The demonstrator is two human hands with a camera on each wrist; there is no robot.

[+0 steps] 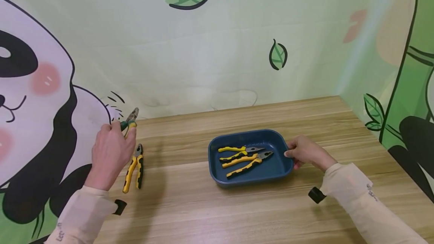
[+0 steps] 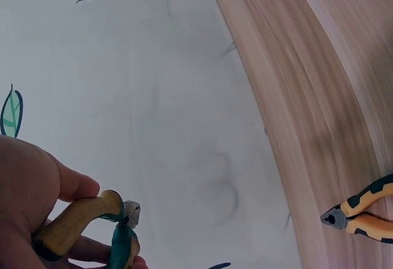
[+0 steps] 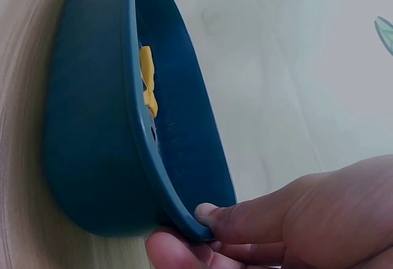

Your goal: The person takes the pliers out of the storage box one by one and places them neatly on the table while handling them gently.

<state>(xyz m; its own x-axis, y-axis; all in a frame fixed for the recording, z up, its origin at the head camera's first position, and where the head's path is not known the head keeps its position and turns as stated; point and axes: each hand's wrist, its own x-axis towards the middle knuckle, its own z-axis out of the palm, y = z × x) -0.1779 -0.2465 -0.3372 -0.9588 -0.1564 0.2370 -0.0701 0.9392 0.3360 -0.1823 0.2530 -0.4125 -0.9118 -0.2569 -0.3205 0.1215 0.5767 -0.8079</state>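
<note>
My left hand (image 1: 113, 151) grips a pair of green-and-yellow pliers (image 2: 77, 223), raised above the table's left side with the metal nose pointing up and away. Below and to the right of that hand, yellow-and-black pliers (image 1: 139, 161) lie on the tabletop with handles spread. My right hand (image 1: 306, 151) pinches the right rim of a blue tray (image 1: 217, 179), thumb inside and fingers outside. Inside the tray are two yellow-and-black pliers: a long-nose pair (image 1: 234, 149) at the back and another pair (image 1: 249, 163) in front of it, noses to the right.
The wood-grain table (image 1: 190, 214) meets a printed cloth wall (image 1: 217, 48) along its back edge. Another printed panel with bamboo (image 1: 417, 97) borders the right side. A large panda print (image 1: 37, 86) covers the left.
</note>
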